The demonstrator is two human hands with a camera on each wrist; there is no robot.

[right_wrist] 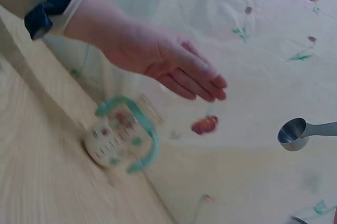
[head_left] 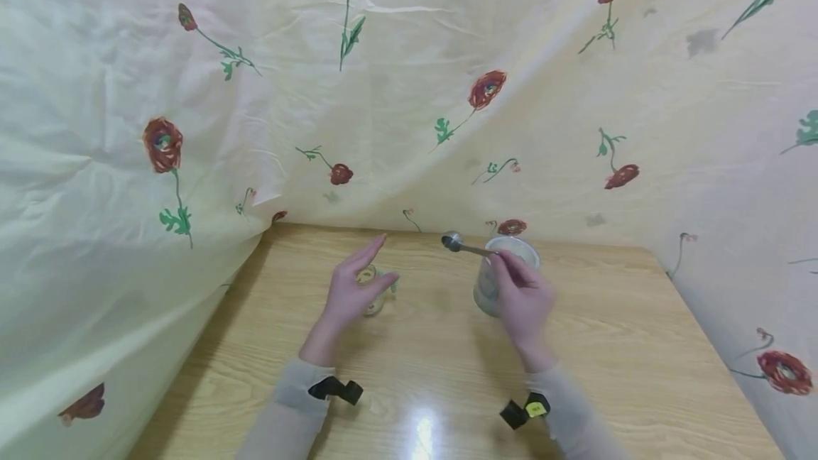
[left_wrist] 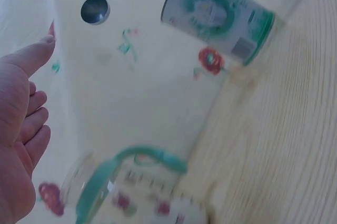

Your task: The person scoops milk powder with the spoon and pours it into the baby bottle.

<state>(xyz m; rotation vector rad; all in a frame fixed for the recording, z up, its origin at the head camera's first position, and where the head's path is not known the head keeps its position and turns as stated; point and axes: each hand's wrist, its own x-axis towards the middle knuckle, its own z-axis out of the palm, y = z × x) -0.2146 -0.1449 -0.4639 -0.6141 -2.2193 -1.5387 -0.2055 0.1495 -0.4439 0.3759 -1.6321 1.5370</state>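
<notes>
My right hand (head_left: 527, 300) pinches the handle of a metal measuring spoon (head_left: 452, 241), whose round bowl points left. The spoon (left_wrist: 95, 9) is held in the air, its bowl left of an upright can (head_left: 487, 289) with a pale rim. That can (left_wrist: 210, 19) carries a white and green label. On the left, my left hand (head_left: 348, 291) is held with fingers extended and thumb apart, gripping nothing. Just beyond it stands a clear baby bottle (head_left: 374, 306), partly hidden by the hand. In the right wrist view the bottle (right_wrist: 113, 139) shows measuring marks, coloured prints and green handles.
The wooden table (head_left: 422, 346) reaches back to a pale cloth (head_left: 396, 105) printed with red flowers, which hangs behind it and at both sides. Each sleeve has a dark strap with a small black device (head_left: 350, 392) on it.
</notes>
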